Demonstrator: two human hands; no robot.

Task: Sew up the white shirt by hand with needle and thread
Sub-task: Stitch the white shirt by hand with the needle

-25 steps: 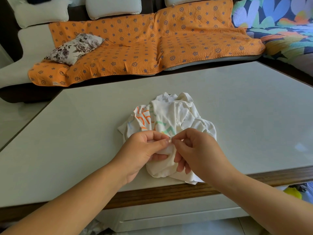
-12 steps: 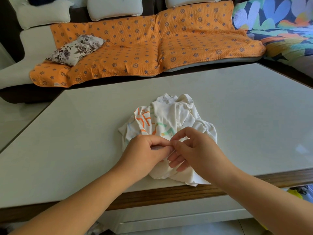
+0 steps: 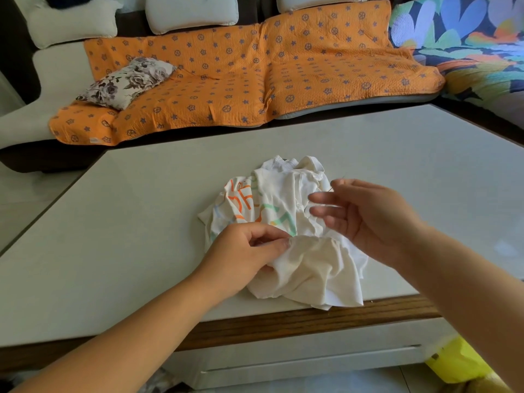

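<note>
evidently mid-stitch: the left hand (image 3: 246, 251) pinches a fold of the white shirt (image 3: 306, 265), bunched on the table (image 3: 141, 222) near its front edge. the right hand (image 3: 365, 219), lifted above it, pinches the needle (image 3: 336, 184) (thread too fine to see). next, likely: draw taut, then re-enter beside the fold.

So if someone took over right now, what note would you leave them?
Left hand pinches a fold of the white shirt, bunched on the table near its front edge.
Right hand hovers above the shirt, pinching the needle; thread too fine to see.
Stitches done: cannot tell.
Left: probably pull the thread taut, then stitch on at the pinched fold.
</note>
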